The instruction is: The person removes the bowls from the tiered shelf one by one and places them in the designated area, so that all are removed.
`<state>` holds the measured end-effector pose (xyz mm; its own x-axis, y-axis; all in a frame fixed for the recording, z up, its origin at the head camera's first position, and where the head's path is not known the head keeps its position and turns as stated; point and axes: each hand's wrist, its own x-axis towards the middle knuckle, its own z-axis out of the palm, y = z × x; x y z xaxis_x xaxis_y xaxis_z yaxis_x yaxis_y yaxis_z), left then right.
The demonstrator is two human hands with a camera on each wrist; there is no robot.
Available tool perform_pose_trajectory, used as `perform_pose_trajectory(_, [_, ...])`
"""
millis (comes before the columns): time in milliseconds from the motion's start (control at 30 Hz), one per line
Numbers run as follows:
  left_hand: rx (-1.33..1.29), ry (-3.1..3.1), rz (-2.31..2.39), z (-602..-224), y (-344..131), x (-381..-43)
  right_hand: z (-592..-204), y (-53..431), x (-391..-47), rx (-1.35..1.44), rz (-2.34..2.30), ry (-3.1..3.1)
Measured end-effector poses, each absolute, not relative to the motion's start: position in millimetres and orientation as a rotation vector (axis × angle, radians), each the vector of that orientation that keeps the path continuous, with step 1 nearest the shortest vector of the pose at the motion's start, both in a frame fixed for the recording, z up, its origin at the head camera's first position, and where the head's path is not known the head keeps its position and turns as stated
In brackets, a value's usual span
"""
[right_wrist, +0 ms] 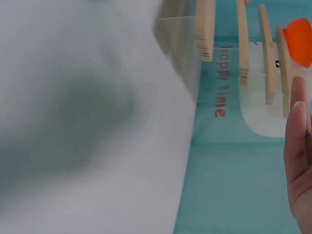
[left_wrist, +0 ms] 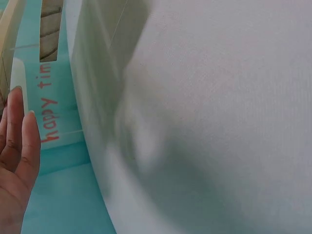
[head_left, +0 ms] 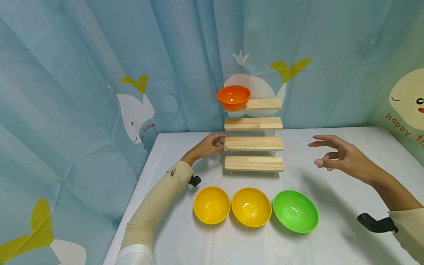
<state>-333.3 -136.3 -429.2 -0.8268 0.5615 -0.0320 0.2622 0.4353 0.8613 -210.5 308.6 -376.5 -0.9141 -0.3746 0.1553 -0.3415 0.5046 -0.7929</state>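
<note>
Head view: with left hand [head_left: 206, 146] at left end of far wooden rack [head_left: 254, 143], fingers relaxed, unclamped; holding right hand [head_left: 346, 159] empty at right, fingers apart. Apparently steadying rack; next, probably calls for light nudge, sparing orange bowl [head_left: 234, 97] atop.

Red words [right_wrist: 221, 83] on the blue curtain [head_left: 185, 55], past the back edge of the tabletop [head_left: 185, 246], say "happy time". The same words stand by its back left corner and, cut off, by its back right corner. The dark mark [head_left: 173, 172] on a sleeve [head_left: 162, 197] is too small to read.
</note>
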Motion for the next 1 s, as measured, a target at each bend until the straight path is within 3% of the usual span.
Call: perform_pose_trajectory(1000, [0.686, 2.260, 1.406, -431.7, -134.8, -339.0, -323.1, 231.8, -304.8, -0.546, -1.596, 2.587])
